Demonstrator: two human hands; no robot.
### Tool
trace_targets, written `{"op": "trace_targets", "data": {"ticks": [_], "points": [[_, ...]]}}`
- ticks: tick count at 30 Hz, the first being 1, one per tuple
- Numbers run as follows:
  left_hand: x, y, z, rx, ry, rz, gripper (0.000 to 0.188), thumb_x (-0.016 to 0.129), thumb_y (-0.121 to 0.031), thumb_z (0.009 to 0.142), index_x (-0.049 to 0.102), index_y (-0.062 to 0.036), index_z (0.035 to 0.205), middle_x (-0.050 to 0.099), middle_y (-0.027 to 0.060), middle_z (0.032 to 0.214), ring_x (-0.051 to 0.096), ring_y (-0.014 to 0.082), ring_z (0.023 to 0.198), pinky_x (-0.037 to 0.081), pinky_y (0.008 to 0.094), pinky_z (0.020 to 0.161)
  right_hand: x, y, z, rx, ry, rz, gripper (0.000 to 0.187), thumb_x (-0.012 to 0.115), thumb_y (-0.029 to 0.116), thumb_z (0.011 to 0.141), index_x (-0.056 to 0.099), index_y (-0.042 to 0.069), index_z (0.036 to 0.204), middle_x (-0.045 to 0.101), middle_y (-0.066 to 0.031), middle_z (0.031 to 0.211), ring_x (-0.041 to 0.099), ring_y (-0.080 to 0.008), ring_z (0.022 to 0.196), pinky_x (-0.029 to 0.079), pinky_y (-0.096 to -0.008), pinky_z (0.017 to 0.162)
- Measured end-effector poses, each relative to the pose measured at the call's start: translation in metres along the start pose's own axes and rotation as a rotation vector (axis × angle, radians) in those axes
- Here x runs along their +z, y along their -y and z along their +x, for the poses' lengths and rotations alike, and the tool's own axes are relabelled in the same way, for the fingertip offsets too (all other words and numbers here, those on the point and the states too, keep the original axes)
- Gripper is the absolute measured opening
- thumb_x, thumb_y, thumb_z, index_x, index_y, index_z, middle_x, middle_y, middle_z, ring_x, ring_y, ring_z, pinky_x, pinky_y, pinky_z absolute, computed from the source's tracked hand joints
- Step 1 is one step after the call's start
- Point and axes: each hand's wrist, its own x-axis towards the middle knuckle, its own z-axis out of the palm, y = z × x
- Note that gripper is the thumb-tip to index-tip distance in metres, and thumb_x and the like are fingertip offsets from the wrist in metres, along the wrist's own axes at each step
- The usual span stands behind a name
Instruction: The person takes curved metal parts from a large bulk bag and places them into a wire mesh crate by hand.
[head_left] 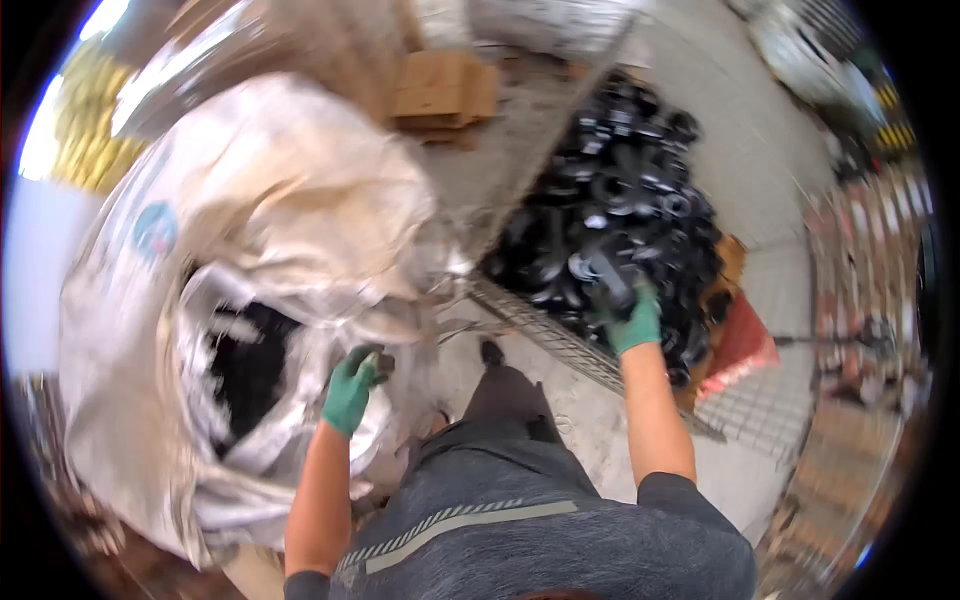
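Observation:
My right hand (637,320), in a green glove, is closed on a black tubular part (612,278) at the near side of a heap of similar shiny black parts (625,185). Rings and curved tube shapes show among them, in a wire mesh basket (570,352). To the left, my left hand (350,392), also gloved in green, has its fingers curled beside the large off-white bulk bag (290,180). Something small and greyish shows at its fingertips, too blurred to name. The bag's mouth gapes, with dark contents (252,365) inside a whitish liner (200,310).
Folded cardboard (440,90) lies beyond the bag, near wrapped goods. A red sheet or bag (740,345) sits at the basket's right side, by wire mesh (765,390). Wooden pallets (845,460) stand farther right. Concrete floor shows between bag and basket.

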Motion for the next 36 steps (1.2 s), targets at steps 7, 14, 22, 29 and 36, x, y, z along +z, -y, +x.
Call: {"op": "trace_targets", "data": {"ticks": [7,14,22,29,36], "points": [[-0.156,0.048,-0.022,0.194,-0.649,0.398,0.025,0.064,-0.008,0.093,0.062,0.0001,0.117,0.067,0.0056,0.105,0.061,0.0129,0.091,0.050,0.0272,0.085,0.136,-0.025,-0.013,-0.253,0.482,-0.575,0.030,0.059,0.009,0.094,0.057,0.004,0.123,0.067,-0.0129,0.111,0.070,-0.0272,0.087,0.060,-0.0366,0.072],[-0.296,0.095,0.069,-0.038,-0.656,0.569,0.043,0.065,-0.016,0.090,0.055,-0.0008,0.129,0.065,0.0159,0.122,0.063,0.0319,0.109,0.050,0.0384,0.093,0.255,-0.097,0.033,-1.226,0.643,-2.097,0.039,0.062,0.032,0.092,0.061,0.007,0.123,0.066,-0.0207,0.116,0.060,-0.0369,0.112,0.046,-0.0417,0.097],[-0.465,0.153,0.205,-0.070,-0.719,1.601,0.074,0.047,-0.052,0.091,0.037,-0.0051,0.148,0.035,0.0175,0.153,0.028,0.0339,0.143,0.018,0.0469,0.119,0.287,-0.179,-0.002,-1.184,0.690,-2.112,0.020,0.063,0.022,0.086,0.072,0.010,0.099,0.070,-0.0139,0.096,0.067,-0.0336,0.089,0.051,-0.0412,0.080],[-0.311,0.017,0.180,-0.317,-0.373,1.680,0.050,0.055,-0.041,0.091,0.060,-0.0054,0.126,0.062,0.0138,0.125,0.056,0.0281,0.115,0.041,0.0403,0.104,0.259,-0.136,0.005,-1.186,0.522,-2.318,0.028,0.062,0.033,0.081,0.072,0.010,0.093,0.069,-0.0178,0.089,0.067,-0.0377,0.086,0.051,-0.0481,0.078],[-0.296,-0.015,-0.051,0.112,-0.500,0.360,0.045,0.062,-0.029,0.081,0.064,-0.0016,0.117,0.066,0.0136,0.106,0.065,0.0234,0.094,0.056,0.0334,0.081,0.257,-0.123,0.002,-0.972,0.571,-2.427,0.032,0.052,0.038,0.088,0.074,0.015,0.092,0.073,-0.0101,0.091,0.069,-0.0288,0.088,0.044,-0.0435,0.083]]}}
